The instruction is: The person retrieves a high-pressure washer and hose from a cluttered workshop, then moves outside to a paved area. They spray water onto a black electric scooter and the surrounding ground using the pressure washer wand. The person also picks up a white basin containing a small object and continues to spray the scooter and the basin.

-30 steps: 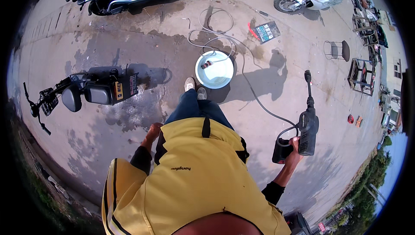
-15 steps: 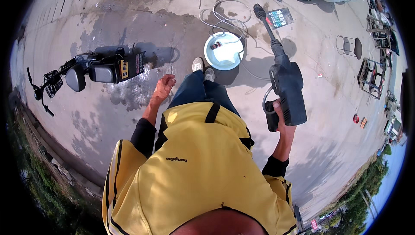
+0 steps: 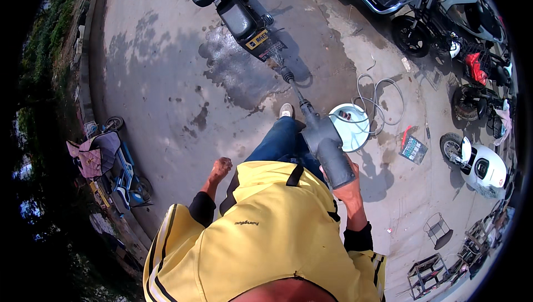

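My right hand [image 3: 350, 184] is wrapped around the grip of a black cordless pressure washer gun [image 3: 324, 145]. Its lance and nozzle stretch away to the upper left, in line with the rear of a parked black electric bike [image 3: 237, 16]. No spray can be made out. My left hand [image 3: 222, 166] hangs beside my left thigh, fingers curled in and nothing visible in them. Partly behind the gun body lies a pale round basin [image 3: 356, 142] with water and a small dark fitting in it. A clear hose [image 3: 401, 105] loops over its right side.
Wet patches darken the concrete around the bike. A printed sheet [image 3: 413, 150] lies right of the basin. Other scooters stand at upper right, with a white scooter [image 3: 484, 166] below them. A metal-framed stool [image 3: 441, 238] and metal frame [image 3: 427, 274] are at lower right; a blue bike [image 3: 127, 177] is at left.
My body and view have turned left, bringing the black bike ahead of me. The gun has swung from the right to in front of me, nozzle toward the bike. My left fingers have curled in.
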The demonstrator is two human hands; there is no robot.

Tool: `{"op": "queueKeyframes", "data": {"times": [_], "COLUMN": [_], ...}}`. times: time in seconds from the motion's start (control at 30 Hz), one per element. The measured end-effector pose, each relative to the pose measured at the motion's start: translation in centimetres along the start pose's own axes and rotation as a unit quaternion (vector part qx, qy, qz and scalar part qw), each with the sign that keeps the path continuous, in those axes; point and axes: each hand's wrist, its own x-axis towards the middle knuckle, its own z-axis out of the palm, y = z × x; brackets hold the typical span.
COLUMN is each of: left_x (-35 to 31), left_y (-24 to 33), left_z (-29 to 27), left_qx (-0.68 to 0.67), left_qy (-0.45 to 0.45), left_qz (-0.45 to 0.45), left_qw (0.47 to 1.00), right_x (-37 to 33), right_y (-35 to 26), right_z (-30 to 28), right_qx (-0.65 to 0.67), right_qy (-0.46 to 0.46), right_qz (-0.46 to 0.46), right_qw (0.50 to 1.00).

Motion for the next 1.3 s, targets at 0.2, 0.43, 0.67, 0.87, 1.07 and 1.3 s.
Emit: {"op": "queueKeyframes", "data": {"times": [0.2, 0.43, 0.67, 0.87, 1.07, 1.3], "left_x": [-3.6, 3.1, 6.5, 5.8, 4.2, 0.0], "left_y": [-7.3, -11.0, -7.0, -11.6, -21.5, -27.9], "left_z": [3.9, 1.4, -6.9, -11.9, -12.8, -8.9], "left_qx": [-0.055, -0.104, -0.224, -0.231, -0.336, -0.462], "left_qy": [0.05, 0.029, 0.02, 0.056, 0.07, 0.066], "left_qz": [0.076, 0.097, 0.031, 0.023, -0.086, -0.127], "left_qw": [0.994, 0.989, 0.974, 0.971, 0.935, 0.875], "right_x": [1.6, 3.6, 4.1, 5.3, 7.2, 9.6], "right_y": [-2.9, -8.1, -13.2, -18.0, -19.8, -19.1], "right_z": [1.9, 8.2, 14.9, 20.3, 24.9, 26.9], "right_qx": [-0.105, -0.124, -0.136, -0.135, -0.141, -0.179], "right_qy": [-0.034, -0.008, 0.001, 0.004, 0.043, 0.039], "right_qz": [0.034, 0.005, -0.058, -0.058, -0.135, -0.168], "right_qw": [0.993, 0.992, 0.989, 0.989, 0.98, 0.969]}}
